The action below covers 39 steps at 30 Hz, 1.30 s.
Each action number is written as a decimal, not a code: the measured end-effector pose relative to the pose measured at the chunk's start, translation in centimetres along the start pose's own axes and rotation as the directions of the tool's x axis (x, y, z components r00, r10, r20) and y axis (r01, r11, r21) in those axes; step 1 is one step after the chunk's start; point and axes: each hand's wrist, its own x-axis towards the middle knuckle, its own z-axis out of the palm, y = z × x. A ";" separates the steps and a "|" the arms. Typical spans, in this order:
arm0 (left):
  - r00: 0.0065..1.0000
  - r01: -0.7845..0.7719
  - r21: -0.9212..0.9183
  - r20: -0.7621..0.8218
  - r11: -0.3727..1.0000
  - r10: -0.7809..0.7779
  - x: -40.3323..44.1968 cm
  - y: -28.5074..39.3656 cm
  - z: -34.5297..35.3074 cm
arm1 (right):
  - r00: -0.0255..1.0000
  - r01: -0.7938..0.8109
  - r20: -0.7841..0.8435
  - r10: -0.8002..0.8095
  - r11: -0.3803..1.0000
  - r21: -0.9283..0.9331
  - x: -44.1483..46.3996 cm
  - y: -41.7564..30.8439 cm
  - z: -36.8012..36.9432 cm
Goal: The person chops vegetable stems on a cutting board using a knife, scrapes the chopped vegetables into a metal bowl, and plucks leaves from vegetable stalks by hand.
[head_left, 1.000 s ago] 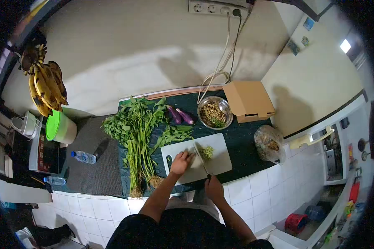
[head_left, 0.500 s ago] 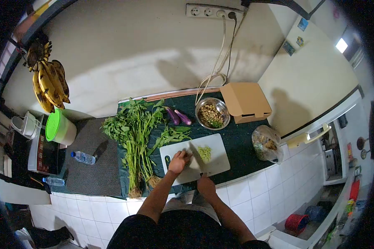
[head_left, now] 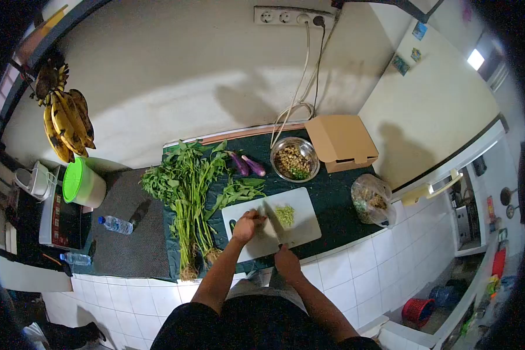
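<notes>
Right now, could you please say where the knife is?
In the head view, the knife is over the white cutting board, held in the right hand, its blade just left of the chopped greens.

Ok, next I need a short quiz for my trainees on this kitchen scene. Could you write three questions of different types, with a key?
1. Multiple choice: which of the person's hands grips the knife?
A) left only
B) right only
C) both

2. True or false: the chopped green pieces lie on the white cutting board, to the right of the knife blade.

3. Fill in the blank: two purple ____ lie between the leafy bunch and the metal bowl.

Key:
1. B, the right hand
2. True
3. eggplants
</notes>
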 end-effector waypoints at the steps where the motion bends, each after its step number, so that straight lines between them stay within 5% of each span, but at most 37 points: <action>1: 1.000 -0.006 0.001 -0.023 1.000 0.006 -0.1 0.2 -0.2 | 0.998 -0.046 0.045 0.042 0.995 0.090 0.8 0.2 0.1; 9: 0.996 0.038 0.180 0.079 0.983 -0.053 0.2 1.6 -1.5 | 0.964 -0.229 0.217 0.153 0.893 0.388 0.7 -1.3 -9.2; 18: 0.995 0.036 0.139 0.084 0.990 -0.048 0.0 1.1 -0.8 | 0.989 -0.146 0.074 0.126 0.902 0.407 1.9 -0.1 -2.6; 27: 0.992 0.068 0.161 0.095 0.985 -0.084 0.0 1.6 -1.5 | 0.977 -0.185 0.173 0.128 0.910 0.370 0.1 -1.5 -4.7; 29: 0.997 0.038 0.132 0.062 0.990 -0.047 -0.1 1.1 -0.8 | 0.863 -0.505 0.274 0.425 0.733 0.455 1.3 -1.1 -0.6; 30: 0.998 0.027 0.125 0.053 0.992 -0.034 -0.1 1.0 -0.8 | 0.867 -0.499 0.276 0.416 0.739 0.453 2.2 -0.1 2.3; 32: 0.999 0.020 0.120 0.047 0.993 -0.026 -0.4 1.1 -0.5 | 0.995 -0.093 0.047 0.087 0.982 0.166 3.3 1.9 7.0; 36: 0.996 0.028 0.204 0.075 0.979 -0.044 -0.2 1.8 -1.1 | 0.993 -0.046 0.120 0.018 0.972 0.231 3.0 0.0 -2.9; 39: 0.995 0.030 0.211 0.086 0.977 -0.049 -0.2 2.1 -1.5 | 0.984 -0.155 0.129 0.122 0.942 0.299 2.1 -1.3 -4.2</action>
